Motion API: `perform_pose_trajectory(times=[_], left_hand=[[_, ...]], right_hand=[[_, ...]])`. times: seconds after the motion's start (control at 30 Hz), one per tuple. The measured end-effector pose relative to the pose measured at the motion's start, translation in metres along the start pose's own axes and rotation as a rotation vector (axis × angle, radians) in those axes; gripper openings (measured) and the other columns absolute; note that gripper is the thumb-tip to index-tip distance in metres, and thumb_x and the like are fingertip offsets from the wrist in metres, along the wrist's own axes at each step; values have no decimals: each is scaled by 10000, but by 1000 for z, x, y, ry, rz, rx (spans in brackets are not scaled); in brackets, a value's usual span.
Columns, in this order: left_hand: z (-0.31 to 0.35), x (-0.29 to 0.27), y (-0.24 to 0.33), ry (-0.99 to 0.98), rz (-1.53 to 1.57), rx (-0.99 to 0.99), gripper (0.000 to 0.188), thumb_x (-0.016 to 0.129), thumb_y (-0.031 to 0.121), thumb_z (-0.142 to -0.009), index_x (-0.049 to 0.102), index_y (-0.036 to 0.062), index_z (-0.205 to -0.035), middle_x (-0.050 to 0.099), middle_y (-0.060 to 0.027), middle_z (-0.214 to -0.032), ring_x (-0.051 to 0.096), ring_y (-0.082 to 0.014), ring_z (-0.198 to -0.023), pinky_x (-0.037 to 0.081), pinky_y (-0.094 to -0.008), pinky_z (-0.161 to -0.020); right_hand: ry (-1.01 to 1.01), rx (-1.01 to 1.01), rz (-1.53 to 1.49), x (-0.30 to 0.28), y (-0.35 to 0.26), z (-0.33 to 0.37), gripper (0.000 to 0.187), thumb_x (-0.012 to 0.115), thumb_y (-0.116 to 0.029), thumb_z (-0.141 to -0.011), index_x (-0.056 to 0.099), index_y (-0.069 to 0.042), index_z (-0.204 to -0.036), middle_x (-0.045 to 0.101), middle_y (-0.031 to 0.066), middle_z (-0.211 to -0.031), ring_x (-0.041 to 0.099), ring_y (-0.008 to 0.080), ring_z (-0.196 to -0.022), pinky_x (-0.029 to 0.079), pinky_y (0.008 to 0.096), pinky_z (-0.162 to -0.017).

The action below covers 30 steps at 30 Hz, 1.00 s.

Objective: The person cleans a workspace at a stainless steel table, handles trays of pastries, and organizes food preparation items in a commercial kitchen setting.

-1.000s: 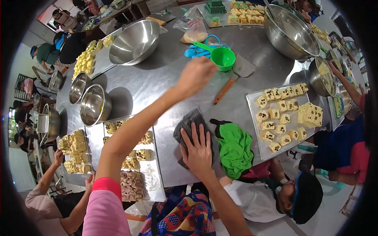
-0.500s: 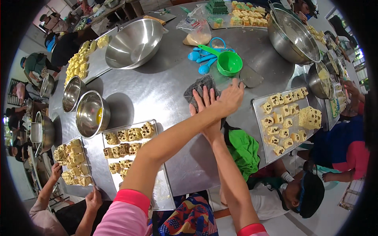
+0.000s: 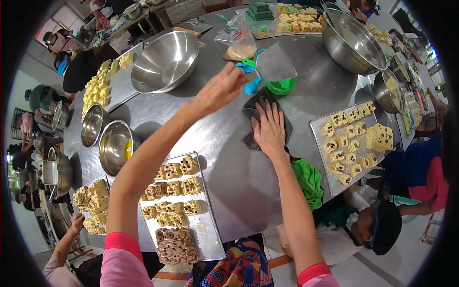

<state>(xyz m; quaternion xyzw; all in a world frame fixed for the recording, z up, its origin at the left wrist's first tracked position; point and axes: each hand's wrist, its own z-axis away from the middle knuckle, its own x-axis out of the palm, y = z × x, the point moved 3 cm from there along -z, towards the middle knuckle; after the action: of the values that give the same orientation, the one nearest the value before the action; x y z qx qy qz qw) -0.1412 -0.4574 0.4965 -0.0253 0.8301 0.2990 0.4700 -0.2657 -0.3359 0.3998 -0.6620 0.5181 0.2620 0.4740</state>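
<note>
My right hand [image 3: 270, 129] lies flat with its fingers spread, pressing on a dark grey cloth [image 3: 253, 106] on the steel table. My left hand [image 3: 221, 91] is raised over the table left of the cloth. Its fingers curl inward, and whatever they hold, if anything, is hidden. Just beyond its fingertips, apart from them, a clear flat plastic piece [image 3: 276, 63] covers part of a green measuring cup [image 3: 282, 87]. Blue measuring spoons [image 3: 252, 86] sit beside the cup. A bunched bright green fabric item [image 3: 306, 184] hangs at the table edge beside my right forearm.
Trays of cut rolled cake stand at my left [image 3: 210, 234] and right [image 3: 330, 179]. Steel bowls [image 3: 165, 62] line the left side; another large bowl [image 3: 351, 43] stands far right. A plastic bag [image 3: 239, 45] lies behind the spoons. A person in a cap [image 3: 386, 227] is close at right.
My left hand has uncrossed from over my right arm and moved left. The clear piece has shifted from right of the green cup onto it. My right hand and the cloth have moved right.
</note>
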Motion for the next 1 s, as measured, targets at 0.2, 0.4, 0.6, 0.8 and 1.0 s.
perform_pose_trajectory(times=[0.2,0.4,0.6,0.8,1.0], left_hand=[[-51,38,-36,4,28,60,154,549,40,-800,439,0,-901,466,-187,-944,511,-373,-900,422,-437,-731],[-72,81,-43,71,-22,57,156,523,97,-840,419,-7,-893,511,-211,-900,535,-384,-860,424,-442,-711],[-59,75,-34,134,55,-5,171,496,166,-891,394,32,-917,519,-204,-903,533,-400,-831,408,-466,-674],[-14,-19,18,197,103,-71,180,535,163,-865,432,24,-915,550,-193,-810,555,-386,-790,413,-454,-644],[78,-153,51,69,-35,-296,230,634,152,-776,505,1,-893,513,-113,-669,521,-200,-625,419,-367,-582]], right_hand=[[-23,191,73,-2,-2,11,448,424,-246,-911,406,-33,-1305,361,213,-1365,299,366,-1285,219,478,-1057],[4,259,169,0,17,-1,452,430,-256,-909,406,-32,-1301,355,219,-1366,291,369,-1288,201,475,-1066],[21,269,332,14,40,-23,451,393,-298,-910,422,-77,-1303,364,208,-1366,299,363,-1289,218,483,-1055],[-47,319,563,19,76,-69,461,356,-314,-907,401,-107,-1316,394,179,-1358,349,329,-1271,276,475,-1030],[34,292,462,47,76,-32,463,375,-311,-930,382,-39,-1305,386,208,-1347,350,381,-1249,297,481,-1013]])
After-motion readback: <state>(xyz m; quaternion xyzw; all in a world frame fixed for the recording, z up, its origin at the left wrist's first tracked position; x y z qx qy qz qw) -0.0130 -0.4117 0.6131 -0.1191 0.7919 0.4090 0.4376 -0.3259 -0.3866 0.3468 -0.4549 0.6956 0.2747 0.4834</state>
